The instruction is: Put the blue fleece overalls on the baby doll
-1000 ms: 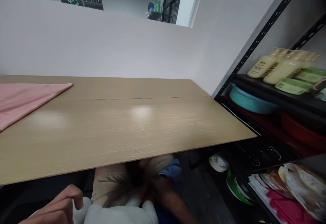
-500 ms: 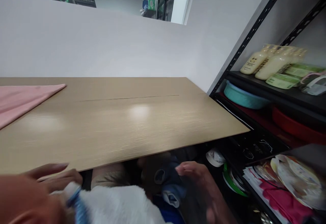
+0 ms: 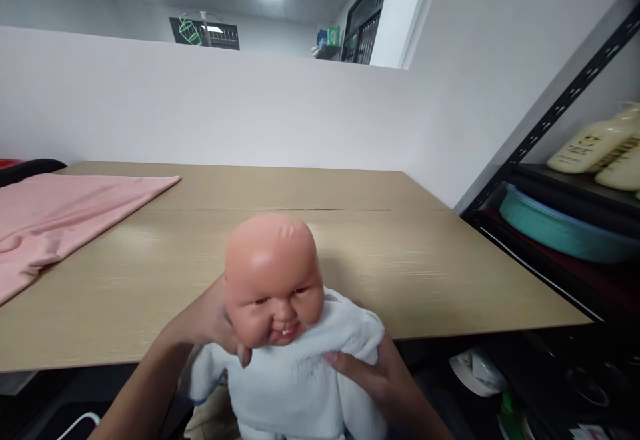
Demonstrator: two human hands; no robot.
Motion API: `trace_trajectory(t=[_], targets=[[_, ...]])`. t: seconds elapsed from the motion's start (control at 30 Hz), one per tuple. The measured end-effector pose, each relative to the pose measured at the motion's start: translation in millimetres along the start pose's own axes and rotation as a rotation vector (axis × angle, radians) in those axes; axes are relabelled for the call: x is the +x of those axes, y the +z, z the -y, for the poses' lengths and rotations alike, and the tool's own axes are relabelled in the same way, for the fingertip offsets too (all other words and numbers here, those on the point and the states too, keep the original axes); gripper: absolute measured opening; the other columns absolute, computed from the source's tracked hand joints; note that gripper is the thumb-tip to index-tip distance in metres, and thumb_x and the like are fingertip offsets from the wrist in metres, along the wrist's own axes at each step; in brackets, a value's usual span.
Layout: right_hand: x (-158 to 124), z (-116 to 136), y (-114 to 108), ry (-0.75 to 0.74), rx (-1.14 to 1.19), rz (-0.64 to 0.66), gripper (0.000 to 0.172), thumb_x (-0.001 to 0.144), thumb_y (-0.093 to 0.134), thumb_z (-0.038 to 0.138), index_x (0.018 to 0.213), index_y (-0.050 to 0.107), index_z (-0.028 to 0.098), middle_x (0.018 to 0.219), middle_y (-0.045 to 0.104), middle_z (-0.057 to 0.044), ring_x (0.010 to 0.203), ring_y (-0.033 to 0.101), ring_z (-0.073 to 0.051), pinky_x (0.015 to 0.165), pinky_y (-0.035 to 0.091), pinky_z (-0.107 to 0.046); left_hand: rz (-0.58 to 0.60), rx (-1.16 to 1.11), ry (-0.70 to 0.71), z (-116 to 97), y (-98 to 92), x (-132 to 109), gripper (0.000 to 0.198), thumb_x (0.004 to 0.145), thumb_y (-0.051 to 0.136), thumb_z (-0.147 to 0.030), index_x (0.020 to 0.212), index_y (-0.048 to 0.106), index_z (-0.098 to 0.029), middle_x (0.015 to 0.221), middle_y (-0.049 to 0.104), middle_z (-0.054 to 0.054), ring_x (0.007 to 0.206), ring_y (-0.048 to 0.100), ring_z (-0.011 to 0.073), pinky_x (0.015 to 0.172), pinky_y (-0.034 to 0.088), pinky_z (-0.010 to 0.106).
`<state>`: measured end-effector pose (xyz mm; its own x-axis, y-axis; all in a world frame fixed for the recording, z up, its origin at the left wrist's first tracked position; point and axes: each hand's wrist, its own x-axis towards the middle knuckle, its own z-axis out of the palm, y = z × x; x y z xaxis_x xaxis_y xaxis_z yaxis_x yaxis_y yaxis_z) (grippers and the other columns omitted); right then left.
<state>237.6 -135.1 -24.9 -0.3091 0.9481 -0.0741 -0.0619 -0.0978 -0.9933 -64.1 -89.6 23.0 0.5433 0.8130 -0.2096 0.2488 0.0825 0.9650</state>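
A baby doll [image 3: 275, 280] in a white fleece outfit [image 3: 285, 393] is held upright in front of me, over the table's near edge, its head turned toward me. My left hand [image 3: 220, 323] grips it at the neck and shoulder, thumb in front and the other fingers hidden behind the head. My right hand [image 3: 365, 373] clasps the side of its body under the arm, thumb on the chest and fingers out of sight behind. The doll's lower part runs out of the bottom of the view.
A pink cloth [image 3: 90, 207] lies on the wooden table [image 3: 450, 273] at the left. To the right, a black shelf rack [image 3: 550, 120] holds cream bottles [image 3: 595, 147] and a teal basin [image 3: 565, 227]. A white wall [image 3: 250, 113] stands behind the table.
The doll has come up from the lower left to the middle, now upright and facing me. My right hand has moved from empty air onto its body. The view has turned left and up.
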Motion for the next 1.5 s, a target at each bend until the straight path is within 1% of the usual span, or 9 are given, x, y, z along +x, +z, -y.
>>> trace_trajectory(t=[0.17, 0.4, 0.53, 0.67, 0.77, 0.93, 1.13, 1.27, 1.5], targets=[[34, 14, -12, 0.087, 0.01, -0.05, 0.076, 0.073, 0.098, 0.049, 0.139, 0.069, 0.026, 0.144, 0.075, -0.01, 0.139, 0.066, -0.037, 0.123, 0.049, -0.058, 0.023, -0.043, 0.083, 8, -40.1, 43, 0.055, 0.043, 0.102, -0.044, 0.085, 0.083, -0.013, 0.095, 0.085, 0.011, 0.118, 0.069, 0.0481, 0.102, 0.056, 0.051], [99, 22, -25, 0.233, 0.002, -0.079, 0.071, 0.067, 0.098, 0.061, 0.123, 0.077, 0.023, 0.129, 0.082, -0.01, 0.129, 0.073, -0.042, 0.114, 0.056, -0.058, 0.003, -0.169, 0.273, 34, -93.4, 120, 0.085, 0.052, 0.102, -0.06, 0.123, 0.079, -0.018, 0.136, 0.078, 0.014, 0.133, 0.066, 0.0436, 0.11, 0.054, 0.048], [146, 18, -31, 0.19, -0.016, -0.046, 0.068, 0.062, 0.1, 0.06, 0.115, 0.079, 0.023, 0.126, 0.083, -0.009, 0.129, 0.072, -0.042, 0.116, 0.056, -0.058, -0.142, -0.308, 0.354, 57, -114.9, 158, 0.092, 0.057, 0.101, -0.065, 0.132, 0.073, -0.02, 0.14, 0.075, 0.017, 0.135, 0.065, 0.0447, 0.11, 0.054, 0.05], [189, 10, -39, 0.177, 0.015, 0.03, 0.063, 0.069, 0.098, 0.052, 0.123, 0.078, 0.025, 0.134, 0.08, -0.007, 0.133, 0.071, -0.036, 0.119, 0.055, -0.051, -0.281, -0.39, 0.361, 77, -132.4, 187, 0.126, 0.059, 0.1, -0.064, 0.166, 0.039, -0.034, 0.163, 0.058, 0.013, 0.146, 0.057, 0.0429, 0.114, 0.052, 0.049], [210, 5, -48, 0.213, 0.029, 0.034, 0.054, 0.075, 0.093, 0.054, 0.119, 0.08, 0.024, 0.131, 0.082, -0.008, 0.129, 0.074, -0.035, 0.113, 0.059, -0.046, -0.317, -0.385, 0.334, 87, -143.4, 203, 0.129, 0.069, 0.095, -0.066, 0.171, 0.022, -0.035, 0.158, 0.061, 0.014, 0.143, 0.06, 0.0407, 0.117, 0.05, 0.051], [220, 4, -69, 0.259, 0.003, 0.017, 0.054, 0.078, 0.086, 0.056, 0.12, 0.078, 0.023, 0.121, 0.084, -0.01, 0.118, 0.077, -0.038, 0.101, 0.064, -0.047, -0.337, -0.333, 0.3, 91, -159.1, 222, 0.115, 0.077, 0.089, -0.068, 0.166, 0.031, -0.027, 0.152, 0.064, 0.019, 0.14, 0.063, 0.0418, 0.118, 0.05, 0.052], [227, -8, -83, 0.054, -0.178, 0.054, 0.075, 0.084, 0.081, 0.058, 0.149, 0.061, 0.025, 0.146, 0.073, -0.01, 0.136, 0.067, -0.037, 0.113, 0.057, -0.051, -0.324, -0.171, 0.267, 73, -187.6, 250, 0.117, 0.073, 0.092, -0.07, 0.166, 0.034, -0.027, 0.146, 0.067, 0.018, 0.133, 0.066, 0.0421, 0.112, 0.053, 0.054], [235, -20, -85, -0.183, -0.479, -0.113, 0.076, 0.092, 0.076, 0.058, 0.154, 0.054, 0.022, 0.157, 0.064, -0.014, 0.144, 0.06, -0.036, 0.121, 0.049, -0.051, -0.337, -0.149, 0.274, 70, -206.8, 269, 0.118, 0.071, 0.093, -0.069, 0.165, 0.035, -0.03, 0.144, 0.067, 0.016, 0.128, 0.069, 0.0399, 0.108, 0.055, 0.052], [240, -26, -89, -0.182, -0.732, -0.263, 0.065, 0.096, 0.066, 0.066, 0.142, 0.062, 0.021, 0.136, 0.075, -0.014, 0.119, 0.073, -0.035, 0.107, 0.056, -0.049, -0.345, -0.171, 0.216, 75, -215.7, 288, 0.122, 0.07, 0.094, -0.067, 0.167, 0.03, -0.029, 0.139, 0.069, 0.015, 0.132, 0.066, 0.039, 0.111, 0.053, 0.053]])
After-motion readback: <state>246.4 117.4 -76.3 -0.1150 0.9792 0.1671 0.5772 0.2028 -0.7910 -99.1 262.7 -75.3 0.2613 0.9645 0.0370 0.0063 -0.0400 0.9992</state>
